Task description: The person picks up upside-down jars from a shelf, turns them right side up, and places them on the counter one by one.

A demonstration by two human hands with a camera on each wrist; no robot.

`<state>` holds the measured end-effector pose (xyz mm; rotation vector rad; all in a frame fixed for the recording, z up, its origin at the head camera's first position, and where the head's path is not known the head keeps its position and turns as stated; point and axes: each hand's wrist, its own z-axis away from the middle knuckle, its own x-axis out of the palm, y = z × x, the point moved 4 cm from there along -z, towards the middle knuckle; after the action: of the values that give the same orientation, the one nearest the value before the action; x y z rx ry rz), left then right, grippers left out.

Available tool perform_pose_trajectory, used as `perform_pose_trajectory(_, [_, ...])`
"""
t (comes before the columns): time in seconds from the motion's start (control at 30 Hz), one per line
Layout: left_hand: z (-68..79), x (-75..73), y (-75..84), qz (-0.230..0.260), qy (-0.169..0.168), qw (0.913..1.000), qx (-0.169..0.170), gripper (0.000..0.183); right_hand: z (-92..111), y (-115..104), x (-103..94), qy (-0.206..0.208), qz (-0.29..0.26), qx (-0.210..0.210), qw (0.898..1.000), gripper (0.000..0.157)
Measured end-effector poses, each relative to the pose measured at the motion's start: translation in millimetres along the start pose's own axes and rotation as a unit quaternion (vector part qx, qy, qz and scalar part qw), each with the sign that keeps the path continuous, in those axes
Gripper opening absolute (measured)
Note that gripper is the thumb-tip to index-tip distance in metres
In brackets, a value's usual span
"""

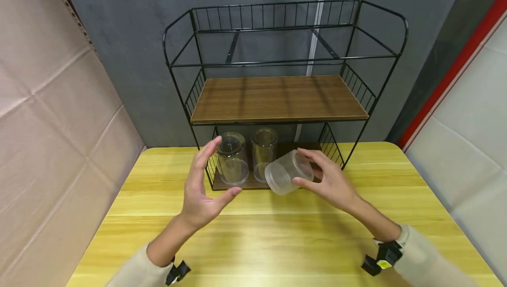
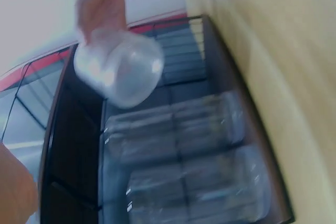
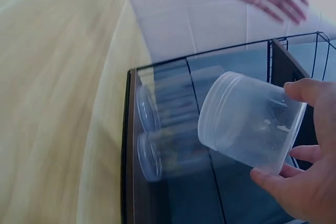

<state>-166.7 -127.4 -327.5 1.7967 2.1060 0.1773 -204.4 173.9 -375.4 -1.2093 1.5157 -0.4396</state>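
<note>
Left wrist view: 3 containers blurred.

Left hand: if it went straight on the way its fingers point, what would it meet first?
In the head view, the left hand would probably meet the front edge of the brown board. Depth is unclear, so the left jar could come first.

3 containers, 1 rack (2 hands)

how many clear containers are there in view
3: a tilted container held in the right hand, and a left container and its neighbour standing side by side on the bottom shelf. No others show in any view.
</note>
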Motion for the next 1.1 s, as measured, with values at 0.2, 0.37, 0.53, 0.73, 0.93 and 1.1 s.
perform_pose_trajectory(0.2, [26.8, 25.6, -8.1, 0.020, -0.109, 0.9785, -0.174, 0.100, 3.8, -5.5, 12.8, -0.011, -0.121, -0.002, 0.993, 0.069])
perform_pose_trajectory(0.37, [41.7, 38.7, -17.3, 0.037, -0.154, 0.9396, -0.303, 0.111, 6.3, -10.4, 20.9, -0.008, -0.172, -0.011, 0.985, 0.066])
perform_pose_trajectory(0.53, [50.8, 48.3, -25.4, 0.106, -0.163, 0.9053, -0.378, 0.114, 5.5, -12.4, 27.3, -0.007, -0.207, -0.010, 0.978, 0.061])
perform_pose_trajectory(0.73, [54.1, 56.8, -28.8, 0.175, -0.139, 0.8855, -0.407, 0.110, 3.9, -15.0, 34.0, -0.012, -0.248, 0.006, 0.969, 0.059])
perform_pose_trajectory(0.93, [54.6, 60.7, -27.9, 0.198, -0.118, 0.8724, -0.431, 0.108, 3.9, -16.1, 39.0, -0.019, -0.275, 0.011, 0.961, 0.060])
perform_pose_trajectory(1.1, [53.7, 59.6, -26.8, 0.198, -0.105, 0.8763, -0.427, 0.105, 3.9, -14.8, 41.0, -0.029, -0.286, 0.014, 0.958, 0.061])
